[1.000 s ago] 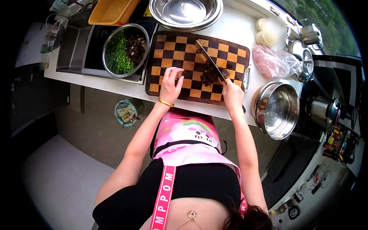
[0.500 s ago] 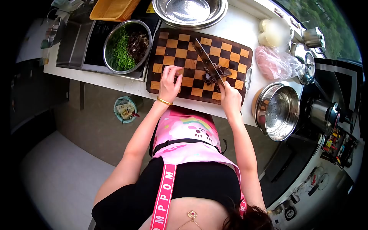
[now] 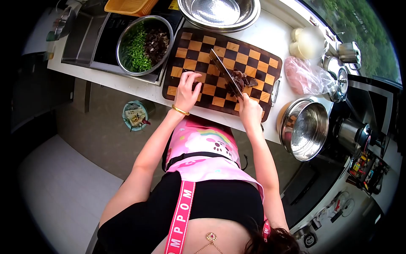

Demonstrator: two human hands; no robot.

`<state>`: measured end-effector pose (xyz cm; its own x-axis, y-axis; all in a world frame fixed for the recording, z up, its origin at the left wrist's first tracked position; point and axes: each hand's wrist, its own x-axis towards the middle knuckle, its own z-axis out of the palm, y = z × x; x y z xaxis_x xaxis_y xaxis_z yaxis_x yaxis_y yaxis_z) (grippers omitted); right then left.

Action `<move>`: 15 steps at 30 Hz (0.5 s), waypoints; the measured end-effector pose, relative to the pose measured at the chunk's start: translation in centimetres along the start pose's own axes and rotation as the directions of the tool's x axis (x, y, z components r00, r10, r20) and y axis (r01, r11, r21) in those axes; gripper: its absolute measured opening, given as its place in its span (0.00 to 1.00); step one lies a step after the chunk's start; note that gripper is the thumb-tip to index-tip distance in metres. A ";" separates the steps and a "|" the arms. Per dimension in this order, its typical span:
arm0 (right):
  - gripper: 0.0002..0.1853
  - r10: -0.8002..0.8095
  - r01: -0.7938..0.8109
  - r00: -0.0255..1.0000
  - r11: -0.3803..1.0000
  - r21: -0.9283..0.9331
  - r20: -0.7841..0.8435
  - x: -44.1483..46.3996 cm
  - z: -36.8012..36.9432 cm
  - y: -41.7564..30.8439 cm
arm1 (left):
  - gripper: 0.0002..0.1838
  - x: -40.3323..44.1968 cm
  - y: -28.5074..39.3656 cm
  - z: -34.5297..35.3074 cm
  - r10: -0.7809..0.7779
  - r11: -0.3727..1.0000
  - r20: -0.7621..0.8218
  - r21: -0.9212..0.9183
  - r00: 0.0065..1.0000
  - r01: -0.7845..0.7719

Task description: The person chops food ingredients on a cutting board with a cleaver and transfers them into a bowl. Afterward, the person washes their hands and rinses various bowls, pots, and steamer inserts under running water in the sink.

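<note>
My right hand (image 3: 250,111) is closed round the handle of a knife (image 3: 225,73), whose blade slants up and left over a checkered cutting board (image 3: 218,102). Dark chopped pieces (image 3: 242,79) lie beside the blade, mostly on its right. My left hand (image 3: 186,91), with a gold bangle at the wrist, rests at the board's left front part. Its fingers are bent but apart, and nothing shows in them. Left of the board, a steel bowl (image 3: 119,56) holds chopped greens (image 3: 138,51) and dark bits (image 3: 157,44).
Steel basins (image 3: 218,12) stand behind the board. On the right are a bag of pink meat (image 3: 303,76), a steel steamer pot (image 3: 304,131) and a lidded pot (image 3: 337,78). An orange basket (image 3: 129,6) sits at back left. A lined bin (image 3: 135,115) stands on the floor.
The knife and my right hand have moved left across the dark pieces, and more of these now show right of the blade. My left hand has barely moved. The view has turned slightly.
</note>
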<state>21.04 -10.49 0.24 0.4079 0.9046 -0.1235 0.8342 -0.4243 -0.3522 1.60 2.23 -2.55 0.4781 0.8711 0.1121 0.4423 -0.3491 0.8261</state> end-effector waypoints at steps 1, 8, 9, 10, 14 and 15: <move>0.07 -0.005 0.005 1.000 1.000 -0.012 0.006 -0.2 -0.4 -0.3 | 0.13 0.0 0.0 -0.1 -0.002 1.000 -0.001 0.000 1.000 0.002; 0.07 -0.074 0.074 0.997 0.997 0.003 -0.002 -0.3 0.3 -0.1 | 0.13 0.1 0.2 -0.5 0.000 1.000 -0.027 0.005 1.000 0.000; 0.07 -0.073 0.073 0.997 0.997 0.002 -0.002 -0.4 0.1 -0.1 | 0.13 0.1 0.2 -0.6 -0.014 1.000 -0.033 0.001 0.999 0.014; 0.07 -0.072 0.072 0.997 0.997 -0.013 0.017 -0.5 -0.1 -0.2 | 0.13 0.1 0.0 -0.6 -0.014 1.000 -0.031 0.000 0.999 0.014; 0.08 -0.071 0.070 0.997 0.997 0.026 0.023 -0.5 0.5 0.4 | 0.14 0.2 0.2 -0.5 0.013 1.000 -0.059 -0.016 0.998 -0.014; 0.08 -0.050 0.049 0.998 0.998 0.029 0.024 -0.6 0.3 0.5 | 0.13 0.2 0.2 -0.5 0.003 1.000 -0.048 -0.009 0.999 -0.003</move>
<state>21.15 -11.22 -0.13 0.3568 0.9253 -0.1286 0.8422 -0.3782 -0.3843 1.39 2.53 -2.06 0.4420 0.8859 0.1409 0.4338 -0.3486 0.8308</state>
